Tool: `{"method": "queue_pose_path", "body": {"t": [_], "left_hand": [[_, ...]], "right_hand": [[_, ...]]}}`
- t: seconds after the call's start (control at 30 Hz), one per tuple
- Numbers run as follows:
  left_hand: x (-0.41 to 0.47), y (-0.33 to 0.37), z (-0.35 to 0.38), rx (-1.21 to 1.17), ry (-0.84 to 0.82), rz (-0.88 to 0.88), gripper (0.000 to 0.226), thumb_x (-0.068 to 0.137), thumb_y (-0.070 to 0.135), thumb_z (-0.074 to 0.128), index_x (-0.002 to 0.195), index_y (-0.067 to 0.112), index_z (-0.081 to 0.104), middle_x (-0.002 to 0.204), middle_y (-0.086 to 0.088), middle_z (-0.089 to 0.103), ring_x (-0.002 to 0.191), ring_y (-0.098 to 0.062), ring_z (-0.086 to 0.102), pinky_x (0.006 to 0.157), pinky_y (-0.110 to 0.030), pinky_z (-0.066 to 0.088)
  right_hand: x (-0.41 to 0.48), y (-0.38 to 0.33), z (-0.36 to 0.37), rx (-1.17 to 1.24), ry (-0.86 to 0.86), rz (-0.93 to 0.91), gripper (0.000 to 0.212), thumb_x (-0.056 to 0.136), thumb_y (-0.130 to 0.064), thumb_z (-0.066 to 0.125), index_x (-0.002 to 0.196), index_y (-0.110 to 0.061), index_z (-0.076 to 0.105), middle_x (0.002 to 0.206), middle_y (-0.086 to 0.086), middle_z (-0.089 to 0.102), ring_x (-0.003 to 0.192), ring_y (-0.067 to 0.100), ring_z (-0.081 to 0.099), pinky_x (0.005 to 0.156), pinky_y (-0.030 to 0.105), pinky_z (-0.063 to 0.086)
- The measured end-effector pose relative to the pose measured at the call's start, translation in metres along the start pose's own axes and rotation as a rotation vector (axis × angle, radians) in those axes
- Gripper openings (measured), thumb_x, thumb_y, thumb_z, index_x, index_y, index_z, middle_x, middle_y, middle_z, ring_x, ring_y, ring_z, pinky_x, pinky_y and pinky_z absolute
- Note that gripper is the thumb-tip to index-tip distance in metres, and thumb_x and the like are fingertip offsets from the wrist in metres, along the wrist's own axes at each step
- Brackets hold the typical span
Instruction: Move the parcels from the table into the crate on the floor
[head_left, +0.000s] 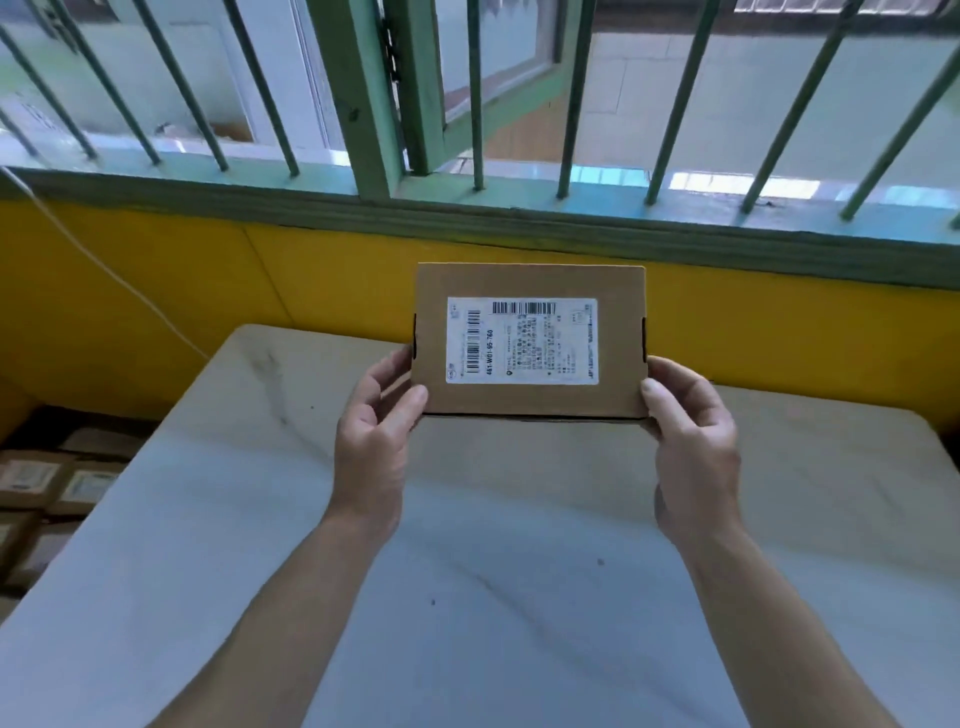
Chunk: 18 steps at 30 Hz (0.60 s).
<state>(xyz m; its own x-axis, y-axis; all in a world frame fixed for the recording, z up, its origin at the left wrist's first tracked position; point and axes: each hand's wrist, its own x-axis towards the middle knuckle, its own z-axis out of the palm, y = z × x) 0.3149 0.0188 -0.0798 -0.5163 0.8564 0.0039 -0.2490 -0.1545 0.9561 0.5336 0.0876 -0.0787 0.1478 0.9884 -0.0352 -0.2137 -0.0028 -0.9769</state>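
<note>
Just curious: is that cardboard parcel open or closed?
Closed: the parcel has its side tabs tucked in; left hand and right hand grip its lower corners.

A flat brown cardboard parcel (530, 400) is hanging above the table (467, 519), its lower corners being gripped by the left hand (374, 431) and right hand (691, 436), its white barcode label (522, 341) facing the camera. More brown parcels (47, 483) are lying low at left, perhaps crated.

Bare desk (467, 545) top spreads wide beneath the parcel (530, 340) held above it. Behind, the yellow wall (156, 291) and the window bars (571, 104) close the far side. Past the desk's left edge, space opens down toward stacked boxes (47, 483) lying lower.
</note>
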Motion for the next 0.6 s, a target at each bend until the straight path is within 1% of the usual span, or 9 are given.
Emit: {"method": "queue_pose_path", "body": {"t": [0.07, 0.17, 0.2, 0.27, 0.33, 0.4, 0.5, 0.6], "left_hand": [[-0.014, 0.022, -0.010, -0.021, -0.007, 0.055, 0.039, 0.088, 0.014, 0.057, 0.124, 0.026, 0.062, 0.118, -0.002, 0.072, 0.115, -0.018, 0.066, 0.086, -0.020, 0.054], [-0.035, 0.049, -0.021, -0.019, -0.008, 0.141, 0.036, 0.090, 0.018, 0.055, 0.123, 0.032, 0.063, 0.118, -0.001, 0.072, 0.116, -0.019, 0.064, 0.085, -0.021, 0.054], [-0.041, 0.055, -0.023, -0.013, -0.004, 0.165, 0.036, 0.090, 0.019, 0.055, 0.123, 0.034, 0.064, 0.118, 0.000, 0.072, 0.118, -0.019, 0.064, 0.086, -0.021, 0.054], [-0.052, 0.066, -0.028, -0.023, -0.003, 0.212, 0.037, 0.090, 0.019, 0.056, 0.122, 0.036, 0.065, 0.119, 0.000, 0.071, 0.119, -0.020, 0.062, 0.087, -0.023, 0.054], [-0.060, 0.073, -0.032, -0.055, -0.020, 0.259, 0.038, 0.089, 0.016, 0.055, 0.121, 0.035, 0.065, 0.119, 0.001, 0.071, 0.119, -0.020, 0.062, 0.089, -0.025, 0.053], [-0.063, 0.078, -0.035, -0.067, -0.030, 0.295, 0.038, 0.089, 0.014, 0.055, 0.121, 0.032, 0.065, 0.117, 0.003, 0.072, 0.118, -0.019, 0.062, 0.090, -0.025, 0.053], [-0.066, 0.081, -0.037, -0.065, -0.019, 0.295, 0.039, 0.089, 0.015, 0.055, 0.120, 0.035, 0.066, 0.119, 0.002, 0.071, 0.119, -0.020, 0.061, 0.088, -0.024, 0.054], [-0.069, 0.081, -0.042, -0.018, 0.016, 0.284, 0.040, 0.090, 0.016, 0.054, 0.120, 0.038, 0.066, 0.119, 0.004, 0.071, 0.120, -0.018, 0.062, 0.086, -0.022, 0.054]], "right_hand": [[-0.019, -0.018, 0.007, 0.029, -0.037, -0.032, 0.021, 0.094, -0.006, 0.059, 0.102, -0.022, 0.070, 0.107, 0.007, 0.073, 0.097, 0.016, 0.068, 0.088, 0.030, 0.054], [-0.045, -0.038, 0.013, 0.058, -0.068, -0.100, 0.024, 0.095, -0.005, 0.058, 0.103, -0.023, 0.071, 0.106, 0.009, 0.073, 0.101, 0.023, 0.068, 0.092, 0.035, 0.054], [-0.051, -0.043, 0.014, 0.072, -0.070, -0.124, 0.026, 0.094, -0.004, 0.058, 0.101, -0.025, 0.073, 0.104, 0.006, 0.074, 0.102, 0.023, 0.068, 0.092, 0.034, 0.054], [-0.065, -0.052, 0.016, 0.118, -0.078, -0.165, 0.030, 0.093, -0.005, 0.059, 0.094, -0.030, 0.076, 0.098, -0.001, 0.075, 0.098, 0.017, 0.068, 0.088, 0.026, 0.055], [-0.074, -0.059, 0.018, 0.162, -0.095, -0.198, 0.025, 0.087, -0.012, 0.062, 0.092, -0.031, 0.077, 0.095, -0.005, 0.075, 0.095, 0.013, 0.068, 0.083, 0.019, 0.055], [-0.080, -0.062, 0.020, 0.181, -0.116, -0.221, 0.021, 0.081, -0.018, 0.063, 0.094, -0.028, 0.076, 0.094, -0.004, 0.074, 0.093, 0.013, 0.067, 0.080, 0.018, 0.054], [-0.085, -0.062, 0.021, 0.196, -0.112, -0.235, 0.021, 0.080, -0.018, 0.063, 0.095, -0.026, 0.075, 0.092, -0.006, 0.074, 0.089, 0.010, 0.067, 0.076, 0.016, 0.054], [-0.087, -0.055, 0.024, 0.185, -0.115, -0.210, 0.021, 0.081, -0.020, 0.062, 0.096, -0.029, 0.075, 0.095, -0.006, 0.074, 0.094, 0.012, 0.068, 0.080, 0.019, 0.056]]}}
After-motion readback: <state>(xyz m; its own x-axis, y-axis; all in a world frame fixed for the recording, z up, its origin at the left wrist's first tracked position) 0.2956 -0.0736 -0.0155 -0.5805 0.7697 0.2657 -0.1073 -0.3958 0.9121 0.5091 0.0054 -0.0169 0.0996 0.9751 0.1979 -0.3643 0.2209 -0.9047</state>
